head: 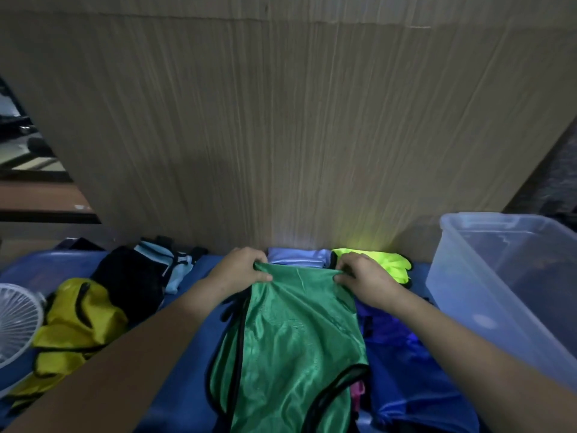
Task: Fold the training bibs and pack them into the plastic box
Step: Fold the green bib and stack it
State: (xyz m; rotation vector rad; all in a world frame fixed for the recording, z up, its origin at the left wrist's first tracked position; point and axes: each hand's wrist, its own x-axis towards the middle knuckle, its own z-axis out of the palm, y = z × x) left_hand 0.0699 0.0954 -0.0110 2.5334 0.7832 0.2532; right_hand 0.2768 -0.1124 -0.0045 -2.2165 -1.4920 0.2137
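Stage: early | your left hand [242, 270] and right hand [362, 276] each pinch the far edge of the green bib [290, 339], flat on the worktop [193, 354] | plastic box [505, 276] at right looks unpacked | yellow bib [75, 320] unfolded.

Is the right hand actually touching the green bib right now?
Touching. The head view shows the right hand pinching the far edge of the green bib, fingers curled over the bunched fabric.
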